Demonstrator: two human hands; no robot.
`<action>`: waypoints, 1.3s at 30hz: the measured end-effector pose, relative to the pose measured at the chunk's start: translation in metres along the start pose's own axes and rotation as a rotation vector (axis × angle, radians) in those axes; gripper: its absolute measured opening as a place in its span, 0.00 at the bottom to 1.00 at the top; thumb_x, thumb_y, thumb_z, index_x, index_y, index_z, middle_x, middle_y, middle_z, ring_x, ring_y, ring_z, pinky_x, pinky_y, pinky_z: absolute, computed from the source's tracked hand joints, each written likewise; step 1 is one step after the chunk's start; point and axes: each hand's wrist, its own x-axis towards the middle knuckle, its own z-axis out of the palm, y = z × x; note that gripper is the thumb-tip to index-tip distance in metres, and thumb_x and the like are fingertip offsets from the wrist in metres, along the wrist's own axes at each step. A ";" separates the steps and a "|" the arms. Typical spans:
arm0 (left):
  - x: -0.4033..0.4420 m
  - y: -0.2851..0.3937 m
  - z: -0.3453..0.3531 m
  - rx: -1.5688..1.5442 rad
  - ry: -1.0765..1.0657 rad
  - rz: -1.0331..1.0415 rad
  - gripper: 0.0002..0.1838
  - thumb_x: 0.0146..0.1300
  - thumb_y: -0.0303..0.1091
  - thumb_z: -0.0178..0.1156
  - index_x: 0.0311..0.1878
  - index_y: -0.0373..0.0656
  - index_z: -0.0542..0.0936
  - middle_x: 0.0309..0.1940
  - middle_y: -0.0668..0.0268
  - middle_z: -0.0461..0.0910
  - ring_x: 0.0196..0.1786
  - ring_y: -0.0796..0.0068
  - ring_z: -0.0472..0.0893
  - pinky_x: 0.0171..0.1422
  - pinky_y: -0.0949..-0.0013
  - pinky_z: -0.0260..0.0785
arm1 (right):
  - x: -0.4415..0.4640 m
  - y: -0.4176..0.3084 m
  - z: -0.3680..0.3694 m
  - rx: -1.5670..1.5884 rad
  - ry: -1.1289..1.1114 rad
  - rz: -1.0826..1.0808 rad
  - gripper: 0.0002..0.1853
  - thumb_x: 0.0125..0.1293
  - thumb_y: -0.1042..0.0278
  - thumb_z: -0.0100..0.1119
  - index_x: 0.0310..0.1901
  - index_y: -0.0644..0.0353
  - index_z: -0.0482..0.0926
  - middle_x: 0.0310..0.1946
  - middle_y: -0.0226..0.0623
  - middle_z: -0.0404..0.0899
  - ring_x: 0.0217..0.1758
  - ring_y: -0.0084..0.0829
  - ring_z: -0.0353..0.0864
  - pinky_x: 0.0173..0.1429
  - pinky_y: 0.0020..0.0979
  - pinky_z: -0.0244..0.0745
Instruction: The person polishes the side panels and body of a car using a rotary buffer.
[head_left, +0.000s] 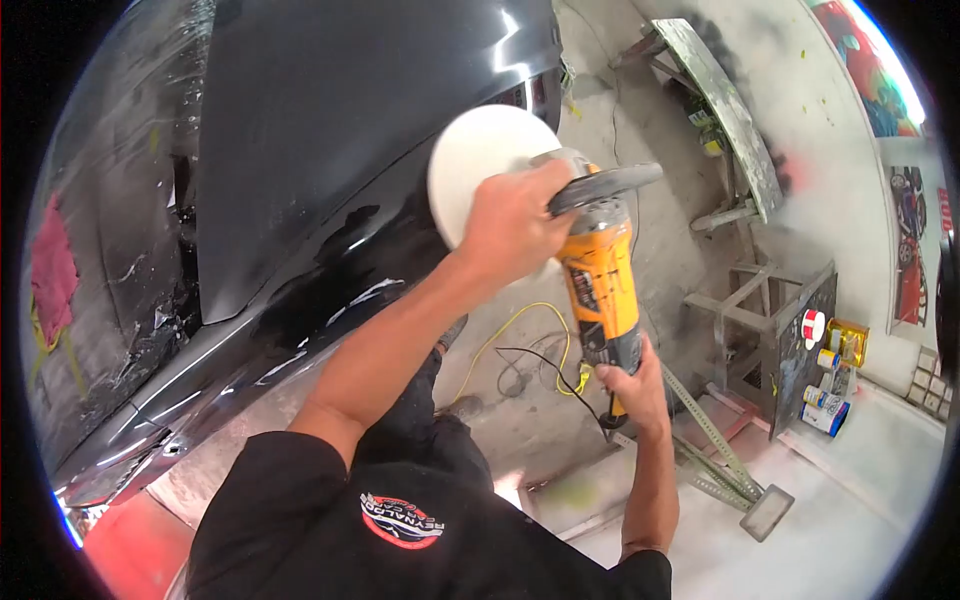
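Observation:
A yellow and black polisher is held between my two hands. My left hand is closed at its head end, by the grey loop handle. My right hand wraps around the black rear grip. At the polisher's head, the round white pad is tilted up beside the glossy black car panel; whether it touches the paint I cannot tell. Part of the pad is hidden behind my left hand. The car's paint shows bright reflections.
A yellow cord and a black cable lie on the concrete floor. To the right stands a metal frame stand with cans beyond it. A long board rests on a support behind. A pink cloth lies far left.

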 end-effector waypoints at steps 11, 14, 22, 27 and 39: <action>0.085 -0.043 0.049 -0.005 0.075 -0.061 0.09 0.53 0.32 0.68 0.38 0.44 0.81 0.24 0.53 0.82 0.32 0.47 0.83 0.36 0.52 0.74 | 0.073 -0.051 -0.023 -0.109 0.110 -0.081 0.21 0.56 0.66 0.63 0.50 0.64 0.75 0.33 0.30 0.79 0.32 0.22 0.76 0.41 0.26 0.72; 0.048 -0.029 0.019 0.014 0.111 -0.066 0.09 0.53 0.31 0.68 0.38 0.44 0.81 0.28 0.54 0.83 0.34 0.48 0.83 0.38 0.52 0.74 | 0.050 -0.044 -0.009 -0.138 0.071 -0.119 0.20 0.54 0.66 0.63 0.49 0.64 0.75 0.33 0.29 0.79 0.32 0.21 0.75 0.40 0.27 0.72; -0.096 0.027 -0.100 0.155 0.266 -0.080 0.14 0.48 0.25 0.71 0.41 0.41 0.83 0.30 0.59 0.84 0.33 0.57 0.85 0.38 0.62 0.76 | -0.041 -0.027 0.064 -0.171 -0.104 -0.222 0.35 0.49 0.73 0.70 0.62 0.65 0.71 0.47 0.33 0.81 0.46 0.24 0.79 0.56 0.28 0.75; -0.186 0.060 -0.176 0.437 0.337 -0.125 0.16 0.42 0.24 0.73 0.38 0.41 0.83 0.25 0.59 0.81 0.26 0.66 0.82 0.32 0.67 0.72 | -0.081 -0.006 0.107 -0.257 -0.261 -0.207 0.49 0.46 0.63 0.80 0.69 0.67 0.64 0.53 0.41 0.83 0.54 0.29 0.82 0.60 0.32 0.76; -0.220 0.077 -0.186 0.416 0.291 -0.128 0.12 0.40 0.17 0.63 0.31 0.39 0.81 0.24 0.59 0.79 0.25 0.61 0.80 0.31 0.67 0.71 | -0.105 0.032 0.129 -0.315 -0.266 -0.291 0.56 0.46 0.54 0.81 0.75 0.63 0.59 0.52 0.53 0.84 0.54 0.42 0.86 0.59 0.39 0.79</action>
